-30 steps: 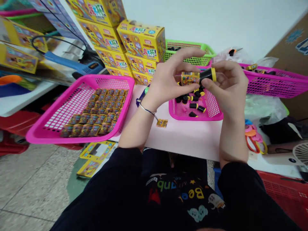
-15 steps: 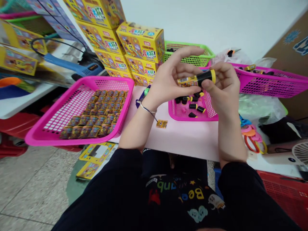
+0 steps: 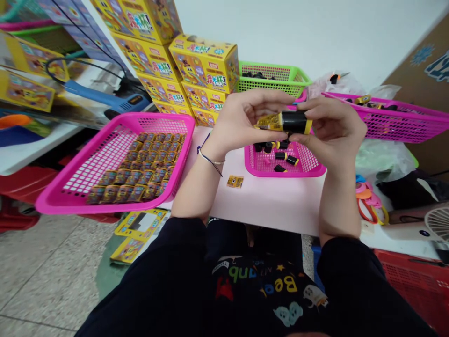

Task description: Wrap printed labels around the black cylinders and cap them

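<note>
Above the table, my left hand point(image 3: 240, 120) holds a yellow printed label sleeve point(image 3: 272, 122) between thumb and fingers. My right hand point(image 3: 335, 130) pinches a small black cup point(image 3: 293, 122) with a yellow rim, its dark end against the sleeve. Whether the cup sits inside the sleeve or only meets its opening, I cannot tell. Below the hands, a pink basket point(image 3: 249, 167) contains several loose black cups point(image 3: 280, 156) with yellow rims. One flat printed sleeve point(image 3: 235, 181) lies on the white table point(image 3: 266, 201).
At left, a larger pink basket point(image 3: 66, 206) holds rows of labelled cups point(image 3: 140, 175). Yellow boxes point(image 3: 203, 63) are stacked behind it. A green basket point(image 3: 291, 75) stands at the back, another pink basket point(image 3: 403, 124) at right. A blue heat-gun-like tool point(image 3: 105, 98) lies left.
The sleeve and black cup have turned in my hands, and the black part now shows longer beside the sleeve. My left fingers have come down closer over the sleeve.
</note>
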Demonstrator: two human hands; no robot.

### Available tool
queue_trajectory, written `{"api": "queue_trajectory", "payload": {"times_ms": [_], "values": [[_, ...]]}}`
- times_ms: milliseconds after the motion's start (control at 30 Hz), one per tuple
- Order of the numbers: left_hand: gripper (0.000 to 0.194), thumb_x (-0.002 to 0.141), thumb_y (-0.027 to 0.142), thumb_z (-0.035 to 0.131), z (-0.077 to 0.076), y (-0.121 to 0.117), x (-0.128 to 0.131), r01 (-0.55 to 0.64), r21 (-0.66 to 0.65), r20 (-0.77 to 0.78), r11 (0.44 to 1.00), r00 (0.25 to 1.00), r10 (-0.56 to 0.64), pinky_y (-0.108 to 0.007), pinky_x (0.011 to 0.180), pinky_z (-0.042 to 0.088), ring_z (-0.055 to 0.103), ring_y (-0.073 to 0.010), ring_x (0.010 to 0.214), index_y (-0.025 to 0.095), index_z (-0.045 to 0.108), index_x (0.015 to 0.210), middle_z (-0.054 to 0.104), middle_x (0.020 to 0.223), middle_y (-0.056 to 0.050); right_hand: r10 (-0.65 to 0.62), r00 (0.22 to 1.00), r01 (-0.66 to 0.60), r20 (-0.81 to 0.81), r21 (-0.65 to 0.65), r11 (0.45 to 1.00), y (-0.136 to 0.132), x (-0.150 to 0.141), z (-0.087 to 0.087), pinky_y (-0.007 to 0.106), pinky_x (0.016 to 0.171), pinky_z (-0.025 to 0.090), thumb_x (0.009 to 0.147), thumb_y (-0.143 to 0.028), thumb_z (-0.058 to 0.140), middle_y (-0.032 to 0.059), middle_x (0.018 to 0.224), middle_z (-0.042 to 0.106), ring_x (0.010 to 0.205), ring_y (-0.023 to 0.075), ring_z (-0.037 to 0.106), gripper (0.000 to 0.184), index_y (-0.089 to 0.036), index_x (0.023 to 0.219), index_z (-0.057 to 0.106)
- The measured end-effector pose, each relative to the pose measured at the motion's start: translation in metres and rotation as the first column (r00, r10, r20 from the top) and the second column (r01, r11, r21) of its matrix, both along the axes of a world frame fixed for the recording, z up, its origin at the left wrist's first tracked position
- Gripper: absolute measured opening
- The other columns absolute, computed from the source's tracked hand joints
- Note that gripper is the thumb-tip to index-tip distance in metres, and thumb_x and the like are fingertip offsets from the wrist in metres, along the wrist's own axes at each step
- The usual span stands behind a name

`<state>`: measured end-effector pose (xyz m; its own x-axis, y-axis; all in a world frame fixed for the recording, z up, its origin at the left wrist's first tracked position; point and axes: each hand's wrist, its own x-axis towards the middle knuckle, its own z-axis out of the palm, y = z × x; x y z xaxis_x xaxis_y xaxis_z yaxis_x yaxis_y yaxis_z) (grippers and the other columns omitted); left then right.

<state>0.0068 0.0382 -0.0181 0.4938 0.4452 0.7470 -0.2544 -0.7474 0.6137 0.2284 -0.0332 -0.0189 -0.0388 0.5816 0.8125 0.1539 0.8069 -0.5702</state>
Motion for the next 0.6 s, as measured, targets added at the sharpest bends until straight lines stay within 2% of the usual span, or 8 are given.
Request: {"api": "queue_trajectory", "payload": {"times_ms": [67,200,267,333,400,433,533,600], "values": [[0.083,0.047,0.042,0.11,0.001,-0.003,0.003,-0.021,-0.059,0.047,0.998,0.999,0.024,-0.051,0.106,0.066,0.082,-0.0287,0.114,0.021,0.077,0.121,0.076,0.116,-0.004,-0.052,0.997,0.05,0.051,0.038,0.998,-0.005,0.003,0.002,0.057,0.098,0.07,0.057,-0.051,0.106,0.0017,0.108,0.077,0.112,0.0335,0.073,0.052,-0.041,0.093,0.071],[0.079,0.048,0.048,0.111,0.002,-0.008,0.005,-0.061,-0.064,0.104,0.996,0.992,0.068,-0.052,0.108,0.064,0.081,-0.0274,0.111,0.018,0.076,0.112,0.071,0.104,-0.001,-0.141,0.989,0.138,0.05,0.052,0.989,-0.013,-0.002,0.004,0.056,0.097,0.07,0.062,-0.059,0.102,0.0028,0.111,0.076,0.118,0.0353,0.071,0.049,-0.044,0.096,0.071],[0.067,0.058,0.057,0.107,0.002,-0.008,0.005,-0.053,-0.015,0.136,0.999,0.989,0.054,-0.047,0.103,0.067,0.081,-0.024,0.103,0.02,0.078,0.106,0.072,0.096,-0.001,-0.146,0.989,0.146,-0.007,0.065,0.987,-0.014,-0.008,0.003,0.054,0.095,0.071,0.067,-0.064,0.099,0.0028,0.113,0.074,0.119,0.0337,0.072,0.051,-0.043,0.103,0.071],[0.052,0.077,0.07,0.092,0.002,-0.008,0.004,-0.042,0.025,0.153,0.999,0.987,0.038,-0.039,0.089,0.068,0.078,-0.0187,0.089,0.023,0.08,0.097,0.075,0.09,-0.002,-0.102,0.987,0.118,-0.12,0.131,0.984,-0.014,-0.014,0.003,0.047,0.092,0.071,0.074,-0.064,0.096,0.0008,0.115,0.071,0.113,0.028,0.073,0.049,-0.043,0.111,0.071],[0.052,0.094,0.076,0.072,0.002,-0.007,0.004,-0.059,0.029,0.17,0.998,0.984,0.053,-0.036,0.078,0.065,0.077,-0.0168,0.084,0.025,0.081,0.093,0.079,0.091,-0.004,-0.051,0.97,0.095,-0.238,0.177,0.98,-0.012,-0.017,0.003,0.042,0.095,0.07,0.08,-0.059,0.095,-0.0009,0.118,0.068,0.11,0.022,0.073,0.045,-0.043,0.115,0.073],[0.052,0.097,0.075,0.068,0.002,-0.006,0.004,-0.092,0.028,0.186,0.995,0.979,0.085,-0.035,0.078,0.064,0.077,-0.017,0.085,0.025,0.082,0.092,0.081,0.094,-0.004,-0.04,0.961,0.089,-0.272,0.169,0.982,-0.01,-0.018,0.003,0.042,0.098,0.07,0.081,-0.056,0.095,-0.0013,0.119,0.066,0.11,0.0205,0.072,0.043,-0.043,0.115,0.073],[0.046,0.091,0.071,0.08,0.0,0.0,0.007,-0.226,0.047,0.277,0.973,0.939,0.205,-0.033,0.08,0.06,0.076,-0.0174,0.09,0.025,0.085,0.092,0.08,0.091,-0.004,-0.045,0.959,0.068,-0.28,0.074,0.995,-0.007,-0.014,0.003,0.046,0.108,0.068,0.08,-0.055,0.096,-0.0013,0.121,0.064,0.115,0.0218,0.07,0.041,-0.045,0.113,0.074],[0.045,0.082,0.065,0.091,-0.003,0.004,0.01,-0.247,0.014,0.307,0.969,0.923,0.231,-0.029,0.068,0.054,0.07,-0.0131,0.076,0.026,0.085,0.103,0.076,0.084,0.0,-0.046,0.961,0.065,-0.274,0.062,0.996,-0.006,-0.012,0.003,0.047,0.106,0.069,0.079,-0.057,0.096,-0.0013,0.12,0.064,0.115,0.0225,0.07,0.042,-0.046,0.113,0.074]]}}
